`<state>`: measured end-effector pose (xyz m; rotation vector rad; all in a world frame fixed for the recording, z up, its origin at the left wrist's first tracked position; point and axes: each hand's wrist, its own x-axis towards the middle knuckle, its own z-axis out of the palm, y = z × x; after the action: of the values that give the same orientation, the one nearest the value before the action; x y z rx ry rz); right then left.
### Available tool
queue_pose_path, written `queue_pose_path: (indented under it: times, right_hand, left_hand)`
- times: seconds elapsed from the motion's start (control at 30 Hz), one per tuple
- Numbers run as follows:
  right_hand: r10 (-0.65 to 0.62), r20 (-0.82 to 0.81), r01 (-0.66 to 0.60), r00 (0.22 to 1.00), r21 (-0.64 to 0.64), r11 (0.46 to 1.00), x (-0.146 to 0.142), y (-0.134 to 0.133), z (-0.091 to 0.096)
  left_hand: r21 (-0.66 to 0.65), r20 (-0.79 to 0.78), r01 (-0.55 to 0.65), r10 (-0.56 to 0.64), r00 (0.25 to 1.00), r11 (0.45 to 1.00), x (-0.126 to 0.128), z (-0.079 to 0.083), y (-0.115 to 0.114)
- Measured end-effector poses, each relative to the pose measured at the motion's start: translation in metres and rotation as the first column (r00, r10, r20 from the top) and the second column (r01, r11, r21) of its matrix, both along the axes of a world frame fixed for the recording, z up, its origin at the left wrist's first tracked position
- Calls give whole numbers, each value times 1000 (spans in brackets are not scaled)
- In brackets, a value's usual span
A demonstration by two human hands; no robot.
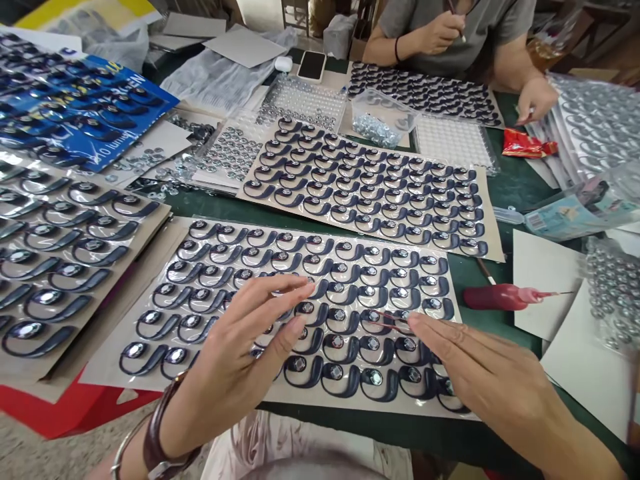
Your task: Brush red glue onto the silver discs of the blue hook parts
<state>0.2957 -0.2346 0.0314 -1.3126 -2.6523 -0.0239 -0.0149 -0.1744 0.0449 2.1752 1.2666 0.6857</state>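
A cardboard sheet [150, 373] covered in clear film carries several rows of dark hook-shaped pieces, each with a shiny gem. My left hand [240, 360] hovers over its lower middle, fingers stretched out and apart, holding nothing. My right hand [480, 373] lies over the sheet's lower right, fingers pressed together around a thin reddish stick [393, 321] whose tip points left at the pieces. A brown strap and a bangle are on my left wrist.
A second filled sheet [493, 227] lies behind, more at the left [150, 227]. A red glue bottle [500, 297] lies at right beside white cards [545, 280]. A clear tub of gems [383, 117] and a phone [312, 65] sit farther back. Another person [450, 30] works across the table.
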Motion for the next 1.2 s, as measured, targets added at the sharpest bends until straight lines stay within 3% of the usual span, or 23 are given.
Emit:
queue_pose_path:
  times: [0.1, 0.2, 0.33, 0.4, 0.5, 0.6, 0.73, 0.87, 1.07, 1.2]
  right_hand:
    - [-7, 85, -1, 996, 90, 996, -7, 9, 14]
    - [-26, 112, 11, 993, 125, 992, -26, 21, 24]
    - [124, 29, -127, 992, 146, 981, -60, 41, 30]
    - [171, -31, -165, 985, 132, 977, -70, 51, 29]
    - [67, -57, -64, 996, 64, 996, -64, 64, 24]
    - [-105, 72, 105, 992, -6, 994, -36, 66, 16]
    - [-60, 195, 81, 979, -106, 991, -2, 54, 8]
    - [-66, 179, 91, 982, -135, 987, 8, 41, 4]
    - [-134, 218, 158, 967, -98, 983, 14, 38, 0]
    - [-106, 228, 136, 968, -121, 983, 12, 40, 0]
  left_hand:
    - [36, 9, -12, 12, 1000, 999, -1, 13, 1]
    - [113, -79, 90, -81, 994, 990, 10, 15, 1]
    - [220, -237, 292, -239, 942, 931, 34, 13, 10]
    - [256, -313, 308, -222, 923, 916, 39, 13, 16]
    - [288, -368, 229, -113, 923, 930, 28, 12, 25]
    - [256, -277, 79, -6, 961, 963, 2, 8, 28]
    - [74, -16, -102, 104, 994, 992, -29, 3, 22]
    - [-67, 159, -236, 244, 957, 970, -44, 1, 11]
    - [13, 212, -299, 290, 933, 954, -62, 2, 3]
    - [18, 287, -338, 319, 903, 941, -70, -1, 2]
